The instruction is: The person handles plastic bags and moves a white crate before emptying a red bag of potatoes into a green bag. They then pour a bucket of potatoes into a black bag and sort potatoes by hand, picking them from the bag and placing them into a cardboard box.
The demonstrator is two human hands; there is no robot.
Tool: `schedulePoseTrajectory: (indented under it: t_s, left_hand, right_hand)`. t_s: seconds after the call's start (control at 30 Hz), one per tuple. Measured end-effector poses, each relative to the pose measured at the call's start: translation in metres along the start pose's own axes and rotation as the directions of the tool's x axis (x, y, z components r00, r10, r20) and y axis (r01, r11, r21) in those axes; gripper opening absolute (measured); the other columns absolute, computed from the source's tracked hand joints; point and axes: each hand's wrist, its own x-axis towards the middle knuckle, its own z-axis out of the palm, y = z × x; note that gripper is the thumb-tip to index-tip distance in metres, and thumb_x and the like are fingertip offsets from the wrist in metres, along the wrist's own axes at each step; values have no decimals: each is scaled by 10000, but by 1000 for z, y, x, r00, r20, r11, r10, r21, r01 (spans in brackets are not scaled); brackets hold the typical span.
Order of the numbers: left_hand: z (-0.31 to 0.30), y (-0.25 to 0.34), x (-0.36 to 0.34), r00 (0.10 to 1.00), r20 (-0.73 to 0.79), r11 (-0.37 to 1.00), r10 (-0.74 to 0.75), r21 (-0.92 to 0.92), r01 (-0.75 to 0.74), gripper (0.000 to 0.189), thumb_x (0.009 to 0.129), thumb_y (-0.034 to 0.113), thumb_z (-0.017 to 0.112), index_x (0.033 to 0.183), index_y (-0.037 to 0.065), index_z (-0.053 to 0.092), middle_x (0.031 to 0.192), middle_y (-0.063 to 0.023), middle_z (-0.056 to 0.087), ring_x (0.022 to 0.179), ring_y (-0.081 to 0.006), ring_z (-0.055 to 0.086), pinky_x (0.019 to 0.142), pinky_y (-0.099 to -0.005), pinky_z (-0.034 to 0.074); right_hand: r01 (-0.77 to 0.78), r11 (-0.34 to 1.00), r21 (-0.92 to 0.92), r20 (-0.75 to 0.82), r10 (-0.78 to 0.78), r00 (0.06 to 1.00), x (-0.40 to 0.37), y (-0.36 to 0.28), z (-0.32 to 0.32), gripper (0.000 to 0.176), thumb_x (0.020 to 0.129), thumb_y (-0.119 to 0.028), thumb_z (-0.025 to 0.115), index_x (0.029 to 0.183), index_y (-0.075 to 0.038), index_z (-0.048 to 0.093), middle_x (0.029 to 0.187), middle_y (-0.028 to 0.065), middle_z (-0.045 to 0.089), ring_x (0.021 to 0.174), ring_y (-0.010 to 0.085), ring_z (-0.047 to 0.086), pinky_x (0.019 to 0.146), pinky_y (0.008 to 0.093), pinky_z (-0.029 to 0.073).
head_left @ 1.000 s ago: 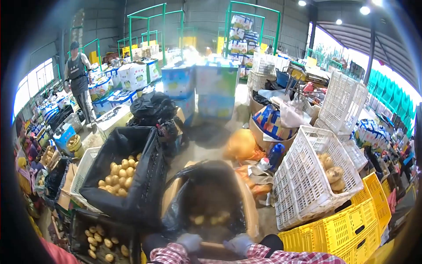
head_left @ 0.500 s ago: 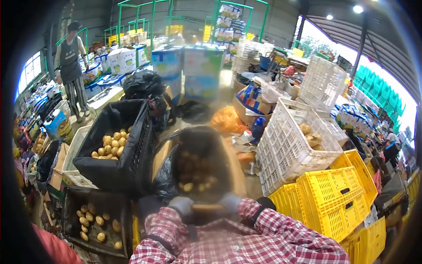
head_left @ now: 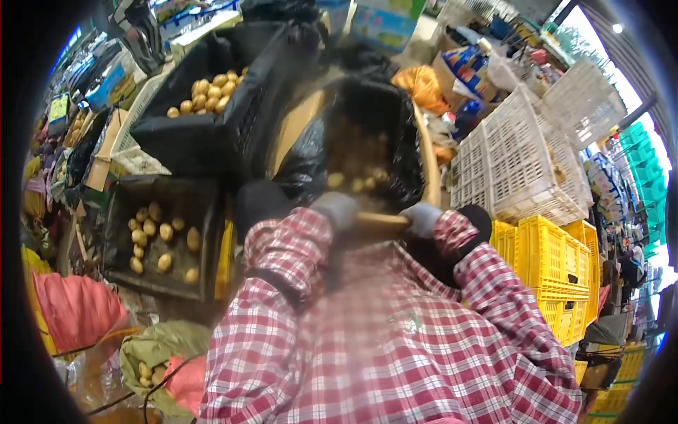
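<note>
In front of me stands a tan cardboard box, lined with a black plastic bag. A few potatoes lie at its near end; its dark inside is blurred. My left hand, in a grey glove, is closed on the box's near edge. At the right end of that same edge, my right hand, gloved too, is also closed on the box. To the left, a black-lined crate holds a heap of potatoes. Nearer to me, a shallow dark crate has several potatoes spread in it.
White plastic crates stand on the right, with stacked yellow crates nearer me. An orange bag lies beyond the box. At lower left are a green sack with potatoes and a pink sack. A person's legs show at upper left.
My view has tilted downward, so the box and crates sit higher in it and the sacks at lower left show. Both hands stay on the box's near edge.
</note>
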Motion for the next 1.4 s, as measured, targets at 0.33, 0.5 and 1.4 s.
schedulePoseTrajectory:
  t_s: [0.33, 0.5, 1.4]
  left_hand:
    - [-80, -68, 38, 934, -347, 992, -86, 61, 114, 442, 803, 299, 676, 1147, 28, 614, 1288, -237, 521, 1223, -424, 451, 1020, -458, 398]
    - [-45, -147, 55, 664, -679, 949, -314, -234, 210, 372, 838, 135, 659, 1174, -8, 592, 1216, -227, 558, 1133, -372, 526, 971, -405, 430]
    - [-18, 2, 66, 818, -469, 662, -333, -734, -151, 270, 889, 218, 677, 1038, 17, 575, 918, -57, 613, 858, -121, 584, 783, -275, 493]
  right_hand:
    - [-50, 698, 715, 29, 42, 999, 114, 54, -48, 316, 895, -203, 679, 1173, -59, 639, 898, -8, 669, 804, 73, 579, 739, 236, 486]
    - [-373, 893, 252, 16, 382, 924, 282, 106, 25, 350, 866, -282, 643, 1143, -77, 583, 954, 139, 683, 888, 260, 657, 787, 366, 523]
    - [428, 208, 880, -407, -137, 903, 83, -6, -30, 733, 764, -87, 782, 1396, -28, 415, 1265, 111, 533, 1117, 192, 543, 948, 301, 449]
